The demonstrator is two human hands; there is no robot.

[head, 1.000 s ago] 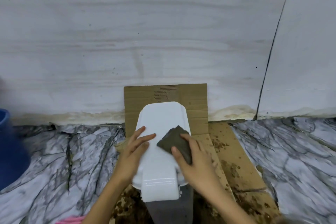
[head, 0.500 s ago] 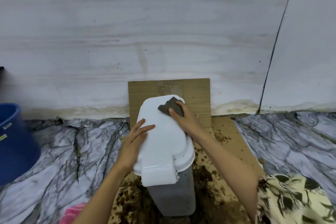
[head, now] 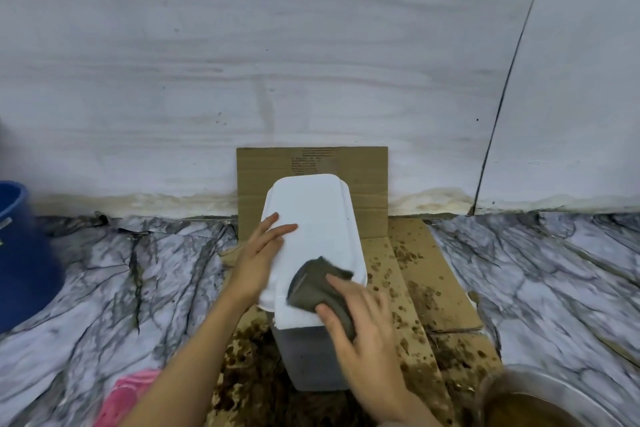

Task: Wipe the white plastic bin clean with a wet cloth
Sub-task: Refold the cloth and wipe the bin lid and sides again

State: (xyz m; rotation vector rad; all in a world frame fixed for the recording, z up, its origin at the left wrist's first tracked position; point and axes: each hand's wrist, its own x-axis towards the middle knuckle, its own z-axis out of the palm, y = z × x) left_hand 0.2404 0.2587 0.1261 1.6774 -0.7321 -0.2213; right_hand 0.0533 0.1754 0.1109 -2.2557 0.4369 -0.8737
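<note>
The white plastic bin (head: 313,218) stands upright on stained cardboard by the wall, its white lid on top and its grey body below. My left hand (head: 263,253) rests flat on the lid's left side with straight fingers, steadying it. My right hand (head: 356,319) presses a dark grey-brown wet cloth (head: 317,284) onto the near right part of the lid, by the front flap. Thumb and fingers lie over the cloth, which they partly hide.
Soiled cardboard (head: 415,284) covers the floor under the bin and leans up the white wall (head: 311,62). A blue bucket (head: 20,260) stands at the left edge. A metal bowl of brown water (head: 540,402) sits at the bottom right. Something pink (head: 128,395) lies bottom left.
My right hand has dragged the cloth from the lid's far edge back to its near right part. The left hand has stayed on the lid. The view has tilted, so the bowl appears.
</note>
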